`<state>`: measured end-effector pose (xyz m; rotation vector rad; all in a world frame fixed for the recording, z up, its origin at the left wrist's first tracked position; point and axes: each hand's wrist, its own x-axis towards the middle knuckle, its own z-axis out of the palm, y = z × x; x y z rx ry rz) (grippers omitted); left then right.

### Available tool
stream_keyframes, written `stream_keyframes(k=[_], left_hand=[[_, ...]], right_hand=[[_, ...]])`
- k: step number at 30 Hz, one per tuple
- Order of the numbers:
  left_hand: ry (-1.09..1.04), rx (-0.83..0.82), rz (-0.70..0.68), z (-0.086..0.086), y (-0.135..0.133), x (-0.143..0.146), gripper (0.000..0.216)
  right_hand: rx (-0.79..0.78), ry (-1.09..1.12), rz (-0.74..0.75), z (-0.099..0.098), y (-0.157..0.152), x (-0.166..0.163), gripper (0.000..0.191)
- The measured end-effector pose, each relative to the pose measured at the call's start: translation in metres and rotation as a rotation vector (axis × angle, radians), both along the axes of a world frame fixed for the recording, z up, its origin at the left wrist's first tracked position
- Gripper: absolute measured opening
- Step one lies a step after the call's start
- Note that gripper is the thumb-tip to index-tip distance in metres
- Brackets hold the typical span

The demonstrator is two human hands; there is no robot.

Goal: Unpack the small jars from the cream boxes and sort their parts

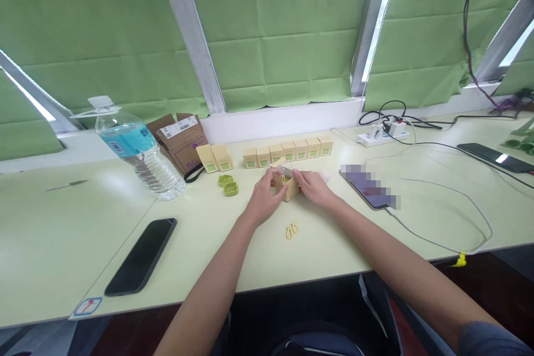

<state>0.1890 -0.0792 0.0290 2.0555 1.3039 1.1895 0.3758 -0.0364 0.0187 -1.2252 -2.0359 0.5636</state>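
My left hand [263,199] and my right hand [312,186] are both closed around one small tan box [287,188] with its flap raised, in the middle of the pale table [200,239]. The fingers pinch its sides and top. Behind them stands a row of several matching tan boxes with green labels [287,153], and two more [215,158] to the left. Two green earbud-like cases [227,184] lie left of my left hand. A small yellow-green piece [291,231] rests on the table just in front of my hands.
A tilted water bottle [137,147] and a brown cardboard carton [180,142] are at the back left. A black phone [141,256] lies at the near left, another phone [369,186] on a cable at the right. Power strip [381,134] with cables behind; a dark device [494,157] far right.
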Motion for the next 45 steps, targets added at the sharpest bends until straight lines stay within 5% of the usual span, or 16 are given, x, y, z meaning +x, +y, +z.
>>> stream_keyframes(k=[7,13,22,31,45], left_hand=[[-0.034,-0.024,-0.011,-0.001,0.001,0.000,0.030],[-0.019,-0.035,-0.006,-0.002,0.001,0.000,0.029],[0.003,-0.017,-0.027,0.001,0.000,0.001,0.028],[0.040,-0.014,-0.055,0.004,-0.006,0.003,0.025],[0.238,0.238,-0.059,0.002,-0.004,0.000,0.027]], right_hand=[[0.014,0.161,0.043,-0.004,0.001,-0.001,0.047],[0.222,0.222,0.136,-0.003,0.003,-0.001,0.029],[0.255,0.016,0.119,-0.001,-0.003,0.000,0.043],[0.296,-0.114,0.047,0.007,-0.009,0.001,0.031],[0.448,-0.215,0.044,0.010,-0.003,0.010,0.022]])
